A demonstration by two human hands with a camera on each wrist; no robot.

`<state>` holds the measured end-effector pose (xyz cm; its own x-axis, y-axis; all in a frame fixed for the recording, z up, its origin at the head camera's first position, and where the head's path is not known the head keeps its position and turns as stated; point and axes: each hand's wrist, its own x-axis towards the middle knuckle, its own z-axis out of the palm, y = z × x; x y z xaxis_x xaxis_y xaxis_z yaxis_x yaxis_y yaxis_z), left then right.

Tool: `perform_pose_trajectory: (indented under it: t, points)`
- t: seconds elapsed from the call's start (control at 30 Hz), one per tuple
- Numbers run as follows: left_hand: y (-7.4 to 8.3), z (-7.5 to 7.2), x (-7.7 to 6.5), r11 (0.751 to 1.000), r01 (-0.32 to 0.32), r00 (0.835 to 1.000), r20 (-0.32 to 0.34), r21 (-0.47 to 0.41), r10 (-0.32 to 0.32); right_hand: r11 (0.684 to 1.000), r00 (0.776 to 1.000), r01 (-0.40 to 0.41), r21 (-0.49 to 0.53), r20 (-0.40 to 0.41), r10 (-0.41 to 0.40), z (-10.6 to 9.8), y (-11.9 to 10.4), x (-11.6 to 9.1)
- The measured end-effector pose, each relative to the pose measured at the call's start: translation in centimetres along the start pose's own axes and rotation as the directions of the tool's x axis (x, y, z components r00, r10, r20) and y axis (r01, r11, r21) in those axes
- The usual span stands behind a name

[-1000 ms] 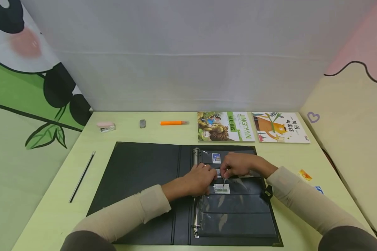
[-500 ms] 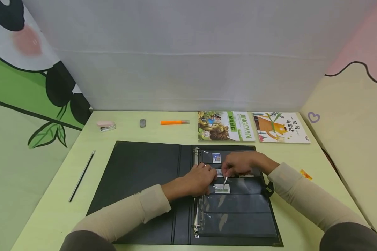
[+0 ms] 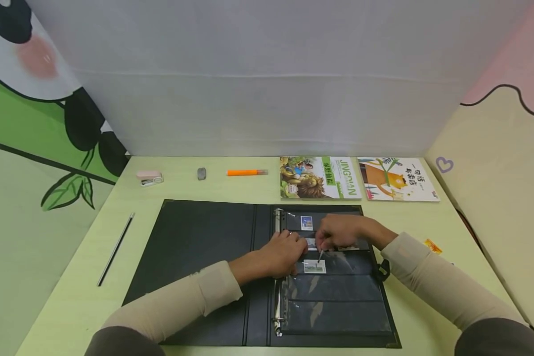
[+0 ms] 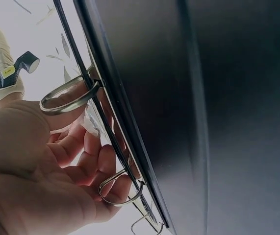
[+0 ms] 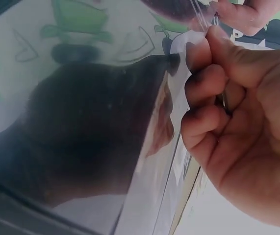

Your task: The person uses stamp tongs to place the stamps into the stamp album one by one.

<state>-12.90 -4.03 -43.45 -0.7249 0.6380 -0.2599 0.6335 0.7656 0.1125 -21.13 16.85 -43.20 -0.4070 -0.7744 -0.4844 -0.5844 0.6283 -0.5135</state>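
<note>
My right hand [image 3: 338,232] pinches metal tweezers [image 3: 321,255], whose tips point down at a greenish stamp [image 3: 314,267] in the third pocket row of a stamp album page [image 3: 338,316]. Just left of the stamp, my left hand [image 3: 282,254] rests on the page by the binder rings [image 3: 277,321]. In the left wrist view its fingers [image 4: 88,166] bend loosely behind a ring. A blue stamp [image 3: 306,223] shows in the top row; another stamp [image 3: 311,244] lies partly hidden between the hands. The right wrist view shows the tweezers' shank [image 5: 225,100] inside my curled fingers.
The black album cover [image 3: 204,247] lies open on the pale table [image 3: 80,306]. Behind it are a stapler [image 3: 150,178], an eraser [image 3: 201,173], an orange pen [image 3: 247,172] and two books [image 3: 320,178] [image 3: 398,179]. A pencil [image 3: 115,249] lies left; an orange scrap [image 3: 433,246] lies right.
My right hand and the tweezers have shifted slightly right, and the tips have drawn a little up over the stamp. My left hand and the stamp look unmoved. My right sleeve now covers a blue scrap.
</note>
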Motion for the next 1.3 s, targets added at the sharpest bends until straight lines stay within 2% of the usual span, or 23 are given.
perform_pose_trajectory:
  t: [0.1, 0.23, 0.37, 0.47, 0.57, 0.9, 1.13, 1.3]
  points:
    - [0.0, 0.0, 0.0, 1.0, 0.005, 1.0, 0.002, 0.001, -0.005, 1.0, 1.0, 0.006, 0.009, -0.004, -0.006, -0.1, 0.3, -0.3]
    - [0.1, 0.0, 0.0, 1.0, 0.011, 1.0, 0.0, -0.013, -0.011, 0.997, 0.999, -0.02, 0.076, -0.025, 0.022, -0.5, 1.3, -1.5]
    - [0.0, 0.0, 0.1, 1.0, 0.009, 1.0, 0.007, -0.02, -0.009, 0.991, 0.994, -0.031, 0.13, -0.102, 0.045, -1.0, 3.0, -3.5]
    - [-0.1, 0.0, 0.0, 1.0, 0.004, 1.0, 0.012, -0.02, -0.004, 0.99, 0.982, -0.046, 0.137, -0.176, 0.07, -1.2, 4.5, -5.4]
    - [-0.2, 0.1, 0.0, 1.0, -0.004, 1.0, 0.006, -0.024, 0.004, 0.982, 0.966, -0.092, 0.166, -0.225, 0.128, -1.0, 6.0, -7.5]
    - [-0.4, 0.2, 0.0, 0.999, -0.036, 0.999, 0.011, -0.024, 0.037, 0.932, 0.89, -0.246, 0.266, -0.319, 0.326, 1.3, 10.0, -15.4]
    - [-0.5, 0.4, 0.1, 0.999, -0.041, 0.999, 0.01, -0.034, 0.041, 0.883, 0.813, -0.372, 0.287, -0.358, 0.459, 3.8, 11.7, -21.0]
    - [-0.5, 0.3, 0.1, 0.999, -0.036, 0.999, 0.007, -0.034, 0.036, 0.855, 0.771, -0.432, 0.288, -0.374, 0.515, 5.5, 13.2, -23.6]
